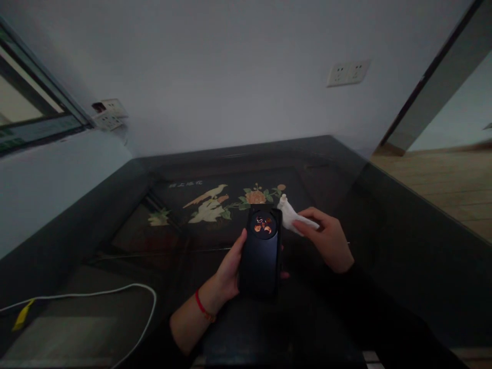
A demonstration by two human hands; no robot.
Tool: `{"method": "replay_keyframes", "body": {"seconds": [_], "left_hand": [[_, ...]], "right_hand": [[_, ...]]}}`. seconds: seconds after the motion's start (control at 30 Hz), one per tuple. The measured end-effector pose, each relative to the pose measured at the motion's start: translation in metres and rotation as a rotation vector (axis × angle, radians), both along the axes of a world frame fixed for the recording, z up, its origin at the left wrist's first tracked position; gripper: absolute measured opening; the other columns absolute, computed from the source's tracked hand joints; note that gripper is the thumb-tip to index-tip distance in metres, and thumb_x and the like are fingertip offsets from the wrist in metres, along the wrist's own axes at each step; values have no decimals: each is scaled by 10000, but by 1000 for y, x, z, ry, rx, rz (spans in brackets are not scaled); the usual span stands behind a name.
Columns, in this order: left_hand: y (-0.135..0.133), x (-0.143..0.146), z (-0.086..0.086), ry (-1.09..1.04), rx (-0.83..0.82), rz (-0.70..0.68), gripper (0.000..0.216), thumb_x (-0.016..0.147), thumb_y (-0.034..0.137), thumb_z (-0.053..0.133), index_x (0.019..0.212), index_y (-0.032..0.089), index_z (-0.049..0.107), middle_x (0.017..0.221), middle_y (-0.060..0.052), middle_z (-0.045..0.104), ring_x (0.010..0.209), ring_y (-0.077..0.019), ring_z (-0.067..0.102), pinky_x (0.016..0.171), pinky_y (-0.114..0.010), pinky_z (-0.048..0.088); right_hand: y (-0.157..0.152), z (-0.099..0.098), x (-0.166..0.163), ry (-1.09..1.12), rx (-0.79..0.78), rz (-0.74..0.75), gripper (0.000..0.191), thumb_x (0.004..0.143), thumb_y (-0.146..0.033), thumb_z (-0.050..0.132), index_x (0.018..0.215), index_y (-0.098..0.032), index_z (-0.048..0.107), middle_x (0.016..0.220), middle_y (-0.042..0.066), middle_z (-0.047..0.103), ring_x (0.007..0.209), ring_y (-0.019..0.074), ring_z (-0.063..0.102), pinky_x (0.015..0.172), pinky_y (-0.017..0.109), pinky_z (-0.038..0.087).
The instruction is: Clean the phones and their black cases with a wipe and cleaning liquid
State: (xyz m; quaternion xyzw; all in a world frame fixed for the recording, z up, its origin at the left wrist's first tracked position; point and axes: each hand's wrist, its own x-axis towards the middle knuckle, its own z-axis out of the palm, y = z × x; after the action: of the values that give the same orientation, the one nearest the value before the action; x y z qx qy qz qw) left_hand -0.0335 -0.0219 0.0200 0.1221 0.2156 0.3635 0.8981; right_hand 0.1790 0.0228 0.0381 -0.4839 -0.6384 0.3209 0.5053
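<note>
My left hand is wrapped round a dark smartphone, held upright with its back and round camera ring towards me. A red string bracelet circles the left wrist. Just right of the phone's upper edge, my right hand pinches a crumpled white tissue. The tissue's near end lies close beside the phone; whether they touch I cannot tell. Part of my left fingers is hidden behind the phone.
Beneath my hands stretches a dark glossy table decorated with a bird and flowers. A white cable with a yellow tag curves across its left side. Wall sockets sit above the far edge, and a window is at upper left.
</note>
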Motion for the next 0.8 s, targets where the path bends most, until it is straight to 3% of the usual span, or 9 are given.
{"method": "replay_keyframes", "body": {"seconds": [0.13,0.23,0.47,0.57,0.8], "left_hand": [[-5,6,0,-1,-53,-48,679,900,642,324,1192,102,614,1130,-151,684,1029,-275,639,1030,-574,347],[-8,9,-1,19,-64,-66,667,909,631,311,1175,108,627,1111,-146,692,997,-279,646,1005,-592,362],[-9,9,-1,82,-69,-76,662,913,623,301,1166,115,642,1145,-138,679,995,-280,650,1012,-560,371],[-10,10,0,108,-82,-38,637,922,602,308,1187,117,626,1120,-144,687,1002,-275,646,1007,-566,379],[-8,10,0,124,-95,-8,635,916,604,336,1221,111,596,1117,-150,690,985,-277,659,996,-560,394]], "right_hand": [[-6,0,-7,-90,209,85,88,788,-307,658,796,-222,676,1053,80,641,1008,230,609,883,396,477],[-7,-2,-10,-138,216,171,66,816,-282,639,815,-223,668,1277,92,582,1179,238,557,984,423,438],[-2,-5,-4,-293,224,190,88,839,-289,637,855,-217,683,1089,69,689,1022,210,641,920,379,491],[-1,-5,0,-384,246,208,82,827,-216,635,891,-217,686,1124,70,668,1051,211,624,927,368,491],[0,-4,9,-628,328,238,364,768,-79,594,1099,-217,655,1261,81,610,1158,233,565,974,430,488]]}}
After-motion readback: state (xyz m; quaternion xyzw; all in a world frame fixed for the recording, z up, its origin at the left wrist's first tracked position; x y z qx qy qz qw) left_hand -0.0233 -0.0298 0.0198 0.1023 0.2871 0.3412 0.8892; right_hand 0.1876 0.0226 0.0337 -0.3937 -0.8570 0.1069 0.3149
